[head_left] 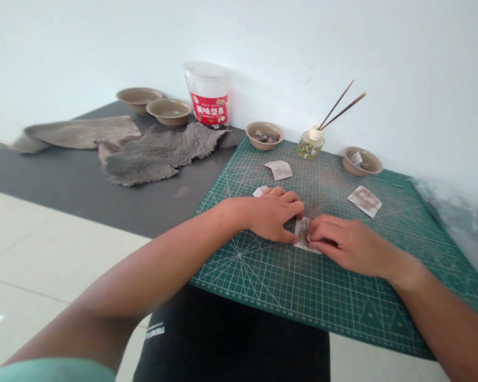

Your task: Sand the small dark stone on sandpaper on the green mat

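Observation:
A small whitish piece of paper (302, 233) with grey-brown smudges lies on the green cutting mat (279, 297). My left hand (273, 215) rests over the mat with its fingers apart, thumb and forefinger touching the paper's left side. At the paper's right side, the fingers of my right hand (342, 239) are pinched together. What they hold, if anything, is hidden. A white scrap (259, 191) shows partly behind my left fingers. Farther back is a creased pale paper piece (279, 170); to the right lies a brown-stained one (365, 201).
Along the wall stand a bowl of small dark pieces (264, 143), a reed diffuser (310, 143) and a bowl with scraps (360, 168). Farther left are a red-labelled tub (207, 95), two tan bowls and a ragged grey cloth (155, 154). Clear plastic (458, 223) covers the right edge.

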